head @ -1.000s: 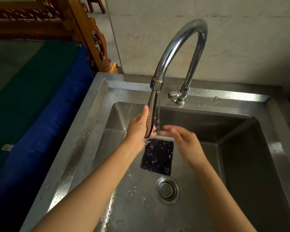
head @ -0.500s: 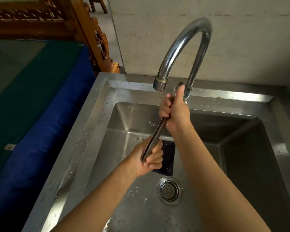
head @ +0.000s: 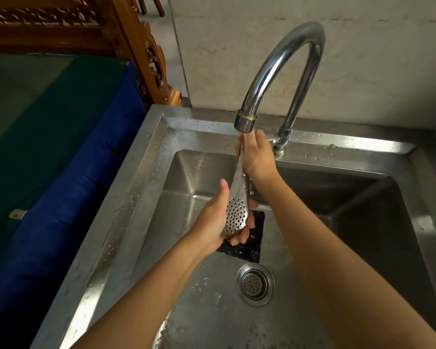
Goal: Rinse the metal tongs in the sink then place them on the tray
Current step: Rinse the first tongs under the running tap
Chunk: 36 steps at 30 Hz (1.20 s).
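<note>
The metal tongs (head: 238, 202) are slanted above the sink (head: 186, 125) basin, jaws closed together, with the handle end up under the faucet (head: 282, 56) spout where water runs onto it. The right hand (head: 258, 158) is wrapped round that upper end. The left hand (head: 218, 220) cradles the perforated head from below, fingers curled under it and thumb raised. Beneath lie a black mat (head: 252, 246) and the drain strainer (head: 255, 284). A small pale tag (head: 17, 213) on the blue cloth (head: 61, 192) beside the sink is too small to read.
</note>
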Motion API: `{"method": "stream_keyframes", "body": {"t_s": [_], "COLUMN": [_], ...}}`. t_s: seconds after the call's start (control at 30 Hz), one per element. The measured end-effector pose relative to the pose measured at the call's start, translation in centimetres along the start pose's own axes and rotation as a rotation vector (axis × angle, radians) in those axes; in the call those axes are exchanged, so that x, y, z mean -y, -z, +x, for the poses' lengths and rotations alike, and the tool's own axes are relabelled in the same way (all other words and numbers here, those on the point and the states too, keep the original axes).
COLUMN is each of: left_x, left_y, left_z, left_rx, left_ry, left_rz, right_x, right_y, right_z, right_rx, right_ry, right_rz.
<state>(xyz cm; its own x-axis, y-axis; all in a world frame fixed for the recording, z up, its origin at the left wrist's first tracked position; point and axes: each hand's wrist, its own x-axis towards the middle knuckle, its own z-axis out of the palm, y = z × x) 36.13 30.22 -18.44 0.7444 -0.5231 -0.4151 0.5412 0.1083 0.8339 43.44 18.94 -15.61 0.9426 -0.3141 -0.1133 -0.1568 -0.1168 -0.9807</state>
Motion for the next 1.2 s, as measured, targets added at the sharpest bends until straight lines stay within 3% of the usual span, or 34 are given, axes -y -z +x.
{"method": "stream_keyframes", "body": {"t_s": [0.37, 0.53, 0.7, 0.87, 1.2], "left_x": [-1.7, -1.5, -1.0, 2.3, 5.5], "left_y": [-0.6, -0.7, -0.1, 1.5, 1.4], "left_z": [3.3, 4.9, 5.4, 3.6, 1.7], "left_rx": [0.161, 0.184, 0.155, 0.147, 0.250], "left_ry": [-0.071, -0.097, -0.098, -0.022, 0.005], "left_rz": [-0.124, -0.050, 0.034, -0.017, -0.016], "right_x": [2.9, 2.3, 2.0, 0.3, -1.0], "right_y": [2.8, 3.8, 4.3, 2.8, 0.8], "right_z": [0.5, 0.6, 0.1, -2.2, -3.7], "right_rx": [0.221, 0.185, 0.260, 0.453, 0.346], "right_ry": [0.119, 0.139, 0.189, 0.101, 0.032], "right_rz": [0.013, 0.020, -0.056, 0.195, 0.364]}}
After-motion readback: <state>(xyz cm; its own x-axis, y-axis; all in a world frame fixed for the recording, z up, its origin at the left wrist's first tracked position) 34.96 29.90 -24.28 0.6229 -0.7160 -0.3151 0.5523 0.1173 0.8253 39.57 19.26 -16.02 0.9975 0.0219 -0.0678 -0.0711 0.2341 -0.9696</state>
